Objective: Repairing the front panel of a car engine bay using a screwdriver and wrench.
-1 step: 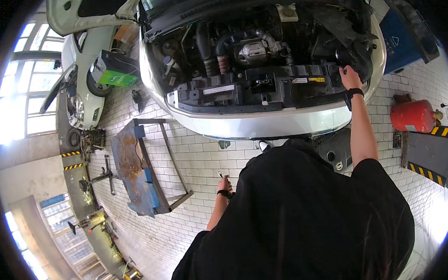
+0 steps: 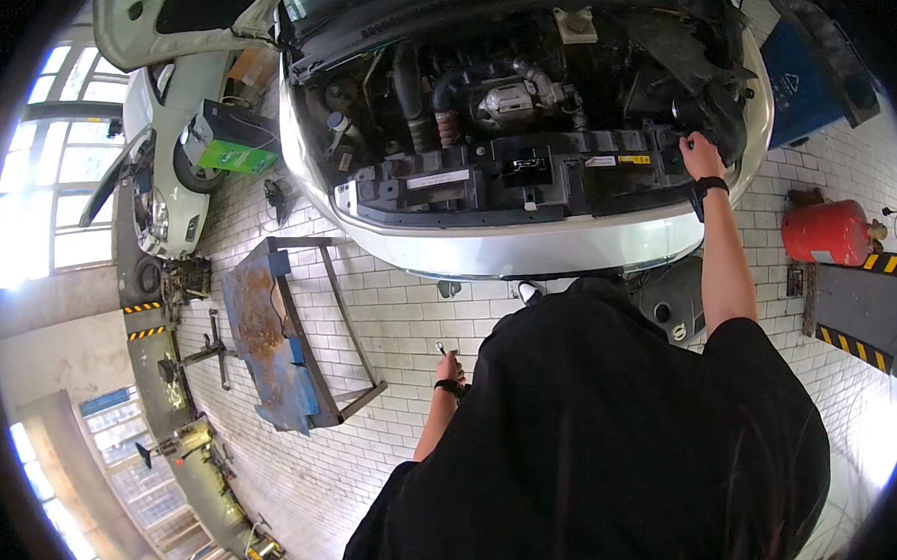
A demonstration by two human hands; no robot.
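Observation:
My left hand (image 2: 450, 368) hangs low over the tiled floor, its fingers closed around a small silver tool that looks like a wrench (image 2: 440, 349). Most of the tool is hidden in the fist. Stretched forward, my right hand (image 2: 702, 157) is at the front right corner of the car's open engine bay. Its fingers are bent against a small dark part there, which I cannot make out. Just left of it runs the black front panel (image 2: 573, 175) with white and yellow labels. Behind that panel sits the engine (image 2: 506, 102) with its hoses.
The white bumper (image 2: 530, 246) lies close before me. At left stands a metal-framed table (image 2: 252, 316) with a rusty top. A second car (image 2: 163, 167) and a green-and-black box (image 2: 232, 140) are beyond. A red tank (image 2: 826, 232) stands at right near a striped ramp (image 2: 858, 308).

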